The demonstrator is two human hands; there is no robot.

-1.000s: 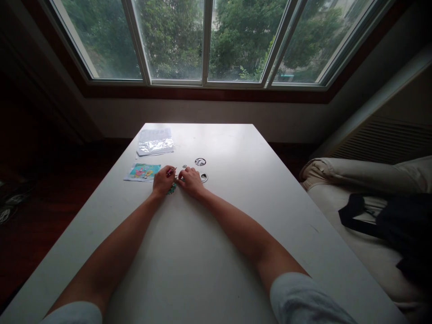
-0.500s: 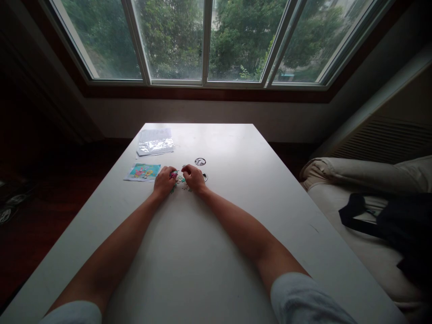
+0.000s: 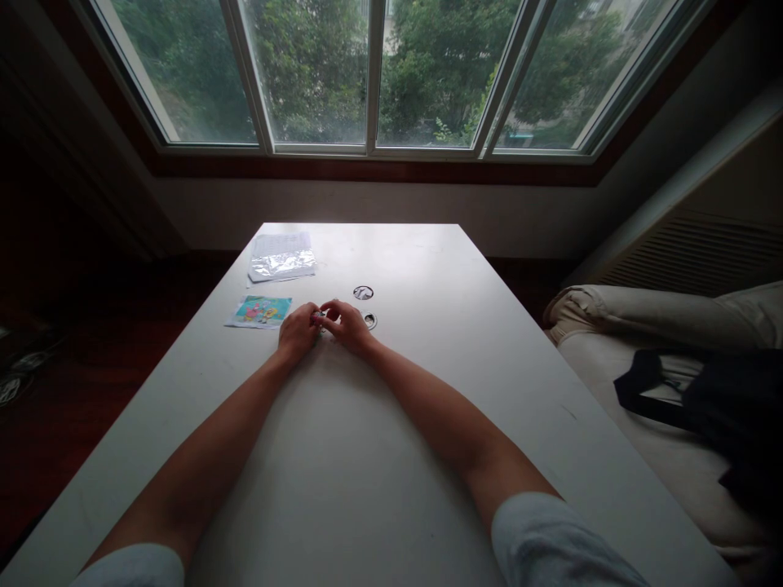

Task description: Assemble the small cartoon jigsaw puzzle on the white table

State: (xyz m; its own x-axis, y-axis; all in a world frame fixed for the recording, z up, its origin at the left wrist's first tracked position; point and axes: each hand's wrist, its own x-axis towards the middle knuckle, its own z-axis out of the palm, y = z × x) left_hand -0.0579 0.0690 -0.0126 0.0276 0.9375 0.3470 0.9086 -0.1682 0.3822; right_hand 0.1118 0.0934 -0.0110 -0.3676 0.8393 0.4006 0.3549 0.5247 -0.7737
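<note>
My left hand (image 3: 298, 333) rests on the white table with its fingers curled round small colourful pieces (image 3: 317, 319), pink and dark among them. They look like tiny jigsaw pieces. From the other side, my right hand (image 3: 350, 328) reaches across with thumb and forefinger pinched together. Its fingertips meet the pieces at the left hand; whatever is between them is too small to make out. Loose pieces on the tabletop are mostly hidden under the hands. A bright cartoon picture sheet (image 3: 263, 311) lies just left of my left hand.
Beyond the picture sheet, papers with a shiny clear plastic bag (image 3: 281, 259) lie on the white table (image 3: 367, 456). Two round fittings or discs (image 3: 363, 293) are near my right hand. A pale sofa (image 3: 612, 391) with a dark bag (image 3: 722, 408) stands to the right.
My right hand has moved left, bringing its fingertips to the pieces in my left hand. The scattered pieces between the hands are now mostly covered. My left hand has hardly moved.
</note>
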